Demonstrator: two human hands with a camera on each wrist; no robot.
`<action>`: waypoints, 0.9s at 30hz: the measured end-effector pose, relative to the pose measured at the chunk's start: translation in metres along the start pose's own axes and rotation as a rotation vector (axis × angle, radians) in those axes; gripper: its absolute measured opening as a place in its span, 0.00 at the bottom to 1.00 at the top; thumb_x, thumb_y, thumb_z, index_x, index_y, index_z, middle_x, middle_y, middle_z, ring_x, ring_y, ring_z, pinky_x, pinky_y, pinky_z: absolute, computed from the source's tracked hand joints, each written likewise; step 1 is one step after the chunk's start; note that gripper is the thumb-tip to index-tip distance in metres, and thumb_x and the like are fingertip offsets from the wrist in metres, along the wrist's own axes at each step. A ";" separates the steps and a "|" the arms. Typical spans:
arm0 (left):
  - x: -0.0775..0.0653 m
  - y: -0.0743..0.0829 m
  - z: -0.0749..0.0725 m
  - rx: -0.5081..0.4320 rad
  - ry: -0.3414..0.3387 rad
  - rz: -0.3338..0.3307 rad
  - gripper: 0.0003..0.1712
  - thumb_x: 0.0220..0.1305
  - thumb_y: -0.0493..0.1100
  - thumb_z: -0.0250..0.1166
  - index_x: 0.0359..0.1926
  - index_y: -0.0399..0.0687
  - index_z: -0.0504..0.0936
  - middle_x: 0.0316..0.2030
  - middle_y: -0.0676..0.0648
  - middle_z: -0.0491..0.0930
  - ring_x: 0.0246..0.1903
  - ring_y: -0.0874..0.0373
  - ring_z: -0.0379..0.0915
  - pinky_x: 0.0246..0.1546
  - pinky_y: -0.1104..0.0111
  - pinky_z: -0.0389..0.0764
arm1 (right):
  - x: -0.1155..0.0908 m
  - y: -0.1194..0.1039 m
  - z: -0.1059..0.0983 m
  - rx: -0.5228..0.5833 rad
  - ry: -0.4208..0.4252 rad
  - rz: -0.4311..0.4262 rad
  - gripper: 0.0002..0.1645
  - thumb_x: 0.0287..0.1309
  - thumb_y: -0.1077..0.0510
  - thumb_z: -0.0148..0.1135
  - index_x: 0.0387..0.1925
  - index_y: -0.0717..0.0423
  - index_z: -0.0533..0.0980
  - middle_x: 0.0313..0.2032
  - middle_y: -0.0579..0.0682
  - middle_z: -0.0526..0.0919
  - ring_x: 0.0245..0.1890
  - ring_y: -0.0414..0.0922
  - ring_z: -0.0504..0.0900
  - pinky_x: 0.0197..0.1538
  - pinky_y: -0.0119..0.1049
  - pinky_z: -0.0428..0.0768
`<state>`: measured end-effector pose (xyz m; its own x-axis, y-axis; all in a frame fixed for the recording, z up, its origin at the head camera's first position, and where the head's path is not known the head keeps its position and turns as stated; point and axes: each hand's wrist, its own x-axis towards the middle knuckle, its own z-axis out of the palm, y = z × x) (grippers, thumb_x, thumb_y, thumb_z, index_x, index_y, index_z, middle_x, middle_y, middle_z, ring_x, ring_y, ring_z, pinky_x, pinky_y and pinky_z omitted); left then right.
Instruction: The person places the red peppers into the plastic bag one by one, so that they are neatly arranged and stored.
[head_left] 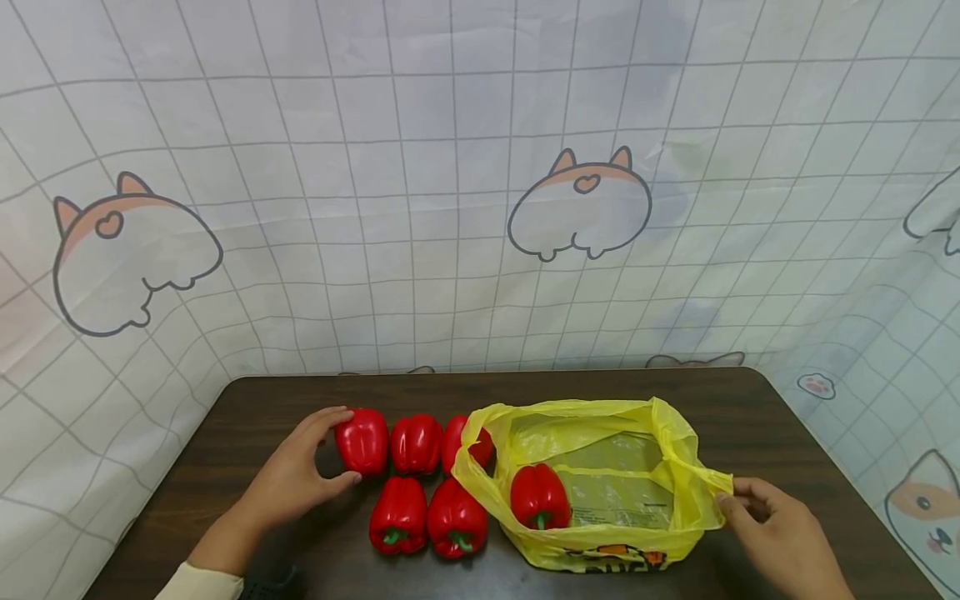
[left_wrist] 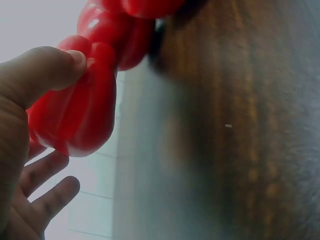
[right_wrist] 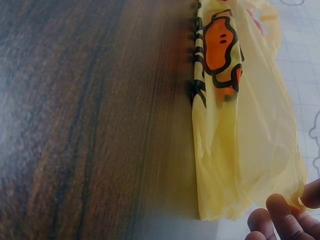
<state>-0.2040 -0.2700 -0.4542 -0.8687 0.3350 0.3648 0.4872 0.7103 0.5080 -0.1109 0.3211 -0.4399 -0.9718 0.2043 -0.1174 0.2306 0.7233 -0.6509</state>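
My left hand (head_left: pixel 293 472) is around the leftmost red bell pepper (head_left: pixel 363 442), fingers at its far side and thumb at its near side. In the left wrist view the thumb (left_wrist: pixel 64 70) lies against that pepper's glossy skin. My right hand (head_left: pixel 782 533) pinches the right edge of a yellow plastic bag (head_left: pixel 540 543) between thumb and fingers. The bag's mouth is spread wide, and one red pepper (head_left: pixel 539 497) lies inside at its left. In the right wrist view, the bag's side (right_wrist: pixel 220 160) stands up from the table beside the fingertips (right_wrist: pixel 277 202).
Beside the held pepper are a second pepper (head_left: pixel 416 444) and a third (head_left: pixel 459 440), partly hidden by the bag's rim. Two more, a left one (head_left: pixel 397 514) and a right one (head_left: pixel 456 518), sit in front. The dark wooden table (head_left: pixel 300 396) meets a grid-patterned cloth backdrop (head_left: pixel 420 275).
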 end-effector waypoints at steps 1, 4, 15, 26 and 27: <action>0.000 0.002 -0.002 -0.001 0.002 0.004 0.49 0.45 0.39 0.85 0.68 0.42 0.71 0.68 0.40 0.69 0.64 0.43 0.69 0.55 0.48 0.80 | 0.000 0.000 0.000 0.001 -0.002 0.001 0.36 0.75 0.39 0.54 0.61 0.70 0.73 0.45 0.56 0.87 0.41 0.52 0.85 0.39 0.51 0.84; 0.002 0.008 -0.008 0.008 0.013 0.031 0.49 0.44 0.38 0.85 0.68 0.42 0.71 0.67 0.40 0.69 0.63 0.44 0.70 0.54 0.48 0.81 | -0.001 -0.002 -0.001 0.007 -0.012 0.004 0.38 0.75 0.39 0.53 0.61 0.71 0.72 0.45 0.56 0.87 0.41 0.51 0.85 0.39 0.51 0.84; 0.010 0.034 -0.021 -0.017 0.013 0.094 0.50 0.45 0.41 0.86 0.69 0.47 0.70 0.68 0.49 0.70 0.63 0.54 0.69 0.55 0.57 0.81 | -0.001 -0.001 -0.002 0.031 -0.018 0.005 0.37 0.74 0.38 0.53 0.62 0.69 0.73 0.46 0.56 0.87 0.42 0.52 0.85 0.40 0.51 0.84; 0.020 0.053 -0.020 -0.074 -0.013 0.136 0.49 0.45 0.41 0.86 0.68 0.51 0.71 0.66 0.55 0.70 0.61 0.58 0.69 0.56 0.60 0.80 | -0.001 0.000 -0.001 0.027 -0.001 0.003 0.36 0.74 0.40 0.54 0.61 0.70 0.73 0.45 0.55 0.87 0.40 0.50 0.85 0.39 0.50 0.84; 0.021 0.054 -0.020 -0.074 -0.014 0.143 0.49 0.45 0.41 0.85 0.68 0.51 0.71 0.66 0.54 0.71 0.61 0.57 0.70 0.55 0.58 0.80 | 0.000 0.000 -0.001 0.026 0.000 0.004 0.36 0.74 0.40 0.54 0.61 0.70 0.73 0.44 0.55 0.87 0.40 0.50 0.85 0.39 0.50 0.84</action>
<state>-0.1937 -0.2368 -0.4031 -0.7907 0.4387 0.4270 0.6111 0.6074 0.5076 -0.1105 0.3215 -0.4392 -0.9708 0.2076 -0.1200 0.2335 0.7053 -0.6693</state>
